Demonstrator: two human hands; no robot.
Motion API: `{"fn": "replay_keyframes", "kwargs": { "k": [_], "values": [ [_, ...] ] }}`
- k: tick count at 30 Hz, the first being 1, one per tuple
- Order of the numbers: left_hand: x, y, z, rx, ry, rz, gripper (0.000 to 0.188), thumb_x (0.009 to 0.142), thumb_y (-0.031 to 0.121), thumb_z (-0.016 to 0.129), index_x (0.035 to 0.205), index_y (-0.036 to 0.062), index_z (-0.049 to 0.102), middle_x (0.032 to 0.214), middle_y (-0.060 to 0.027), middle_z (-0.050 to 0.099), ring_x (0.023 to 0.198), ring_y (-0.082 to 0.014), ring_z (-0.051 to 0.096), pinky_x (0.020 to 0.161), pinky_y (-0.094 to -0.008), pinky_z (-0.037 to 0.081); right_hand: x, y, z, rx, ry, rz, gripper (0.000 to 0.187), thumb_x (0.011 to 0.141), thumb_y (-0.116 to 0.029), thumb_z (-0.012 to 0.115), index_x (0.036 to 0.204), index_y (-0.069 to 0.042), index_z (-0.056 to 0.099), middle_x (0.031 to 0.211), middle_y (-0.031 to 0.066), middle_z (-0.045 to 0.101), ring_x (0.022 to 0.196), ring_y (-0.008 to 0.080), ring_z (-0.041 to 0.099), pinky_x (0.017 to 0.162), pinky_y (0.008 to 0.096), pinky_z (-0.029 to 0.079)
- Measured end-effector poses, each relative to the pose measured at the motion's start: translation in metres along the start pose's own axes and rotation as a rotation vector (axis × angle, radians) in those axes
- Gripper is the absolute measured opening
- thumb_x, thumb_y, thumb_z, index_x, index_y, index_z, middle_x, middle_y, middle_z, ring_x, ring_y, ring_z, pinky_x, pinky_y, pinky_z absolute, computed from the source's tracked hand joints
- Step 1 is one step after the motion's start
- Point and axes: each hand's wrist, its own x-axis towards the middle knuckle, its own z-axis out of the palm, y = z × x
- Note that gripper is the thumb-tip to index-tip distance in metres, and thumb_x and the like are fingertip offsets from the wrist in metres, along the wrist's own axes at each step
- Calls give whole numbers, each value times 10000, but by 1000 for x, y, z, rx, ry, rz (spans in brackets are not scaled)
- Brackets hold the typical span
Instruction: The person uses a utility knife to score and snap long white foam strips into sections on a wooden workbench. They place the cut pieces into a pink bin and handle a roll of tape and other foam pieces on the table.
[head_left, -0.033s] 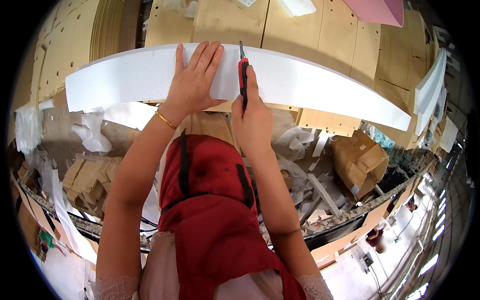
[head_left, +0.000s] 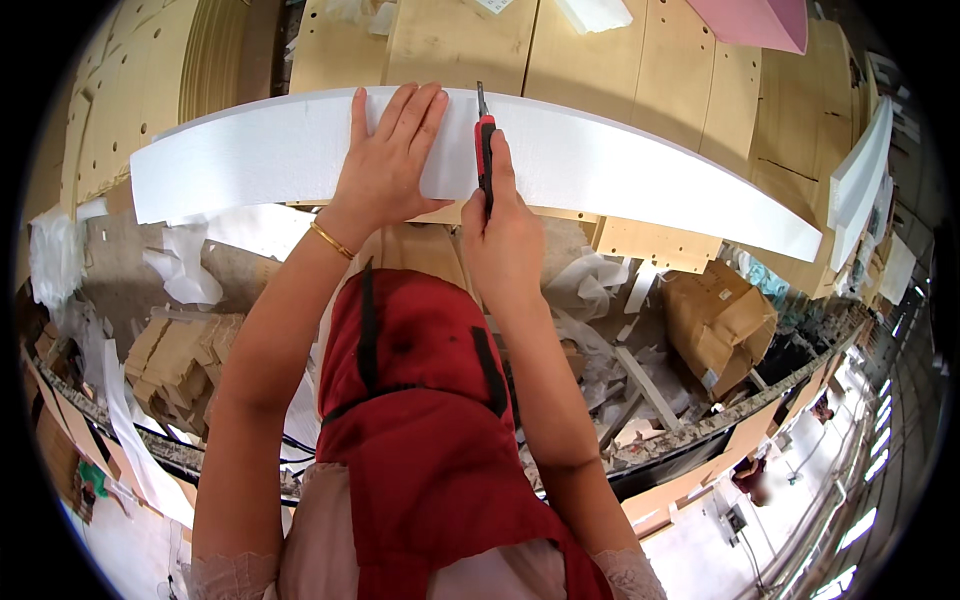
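My right hand point(head_left: 506, 235) grips a red-and-black knife point(head_left: 484, 150) pointing away from me, crosswise to the white strip point(head_left: 620, 165) running left to right beneath both hands on wooden panels point(head_left: 590, 70); my left hand point(head_left: 388, 165) lies flat, fingers parted. The knife now sits slightly further left.

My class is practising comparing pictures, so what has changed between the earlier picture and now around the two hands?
Very little: the right hand and the red-and-black cutter it grips have shifted, at most, very slightly to the left. Nothing was taken hold of or let go. The left hand stays spread on the long white strip, which lies as before.
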Motion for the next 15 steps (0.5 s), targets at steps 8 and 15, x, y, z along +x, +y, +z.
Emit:
{"fn": "replay_keyframes", "kwargs": {
  "k": [8,15],
  "values": [
    [0,0,6,32,13,1,1131,514,449,830,1421,32,300,1427,-71,362,1316,-254,352,1054,-641,194,-10,-15,8,-94,-74,157,644,855,-51,499,1458,-119,283,904,219,633,731,376,614,629,462,473],
    [1,3,5,-13,-33,-36,1105,531,415,819,1422,26,293,1439,-88,338,1335,-261,313,1091,-608,120,-166,10,-19,-93,-353,363,686,842,-78,529,1471,-170,271,966,213,622,758,401,625,638,461,507]
  ]
}}
